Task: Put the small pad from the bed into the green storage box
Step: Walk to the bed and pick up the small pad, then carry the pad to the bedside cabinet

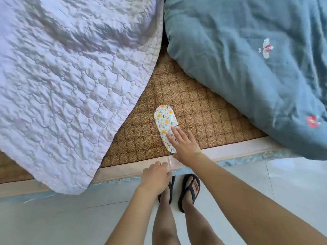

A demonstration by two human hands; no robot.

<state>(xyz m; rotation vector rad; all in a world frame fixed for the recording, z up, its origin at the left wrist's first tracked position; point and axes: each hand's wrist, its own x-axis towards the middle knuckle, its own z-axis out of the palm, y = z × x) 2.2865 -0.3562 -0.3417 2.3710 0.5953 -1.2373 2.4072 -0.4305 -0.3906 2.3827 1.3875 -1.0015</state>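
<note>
The small pad (165,121) is a white oval with a yellow and blue flower print. It lies flat on the woven brown mat (192,110) of the bed, near the front edge. My right hand (184,145) rests on the pad's near end, fingers spread flat, nothing gripped. My left hand (155,175) hovers at the bed's front edge, just left of the right hand, fingers loosely curled, and holds nothing. The green storage box is not in view.
A pale lilac quilt (62,82) covers the left of the bed and hangs over its front edge. A blue-grey duvet (247,59) is heaped on the right. Below is a light tiled floor (62,220) where my feet in dark flip-flops (188,191) stand.
</note>
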